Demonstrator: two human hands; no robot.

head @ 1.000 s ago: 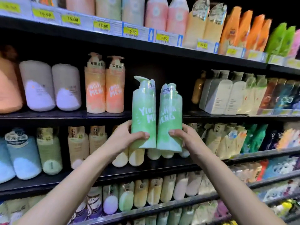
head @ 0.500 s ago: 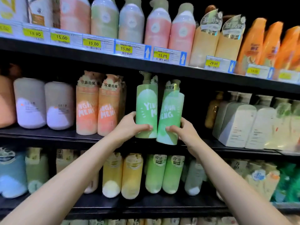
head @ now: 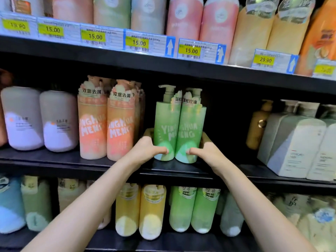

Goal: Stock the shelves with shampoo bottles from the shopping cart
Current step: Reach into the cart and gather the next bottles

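Note:
Two green pump shampoo bottles stand upright side by side on the middle black shelf (head: 94, 161). My left hand (head: 145, 149) wraps the base of the left green bottle (head: 164, 124), thumb across its front. The right green bottle (head: 190, 126) is held low down by my right hand (head: 205, 150) in the same way. Both bottles touch each other and rest on the shelf board. The shopping cart is out of view.
Two orange bottles (head: 107, 122) stand just left of the green pair; lilac-white bottles (head: 40, 122) sit further left. A dark gap lies right of the green pair, then a brown bottle (head: 257, 126) and white bottles (head: 292, 142). Price tags (head: 139, 42) line the upper shelf edge.
Both hands lifted the two green bottles from in front of the lower shelf up into the middle shelf and set them down upright, pushing them back beside the orange bottles.

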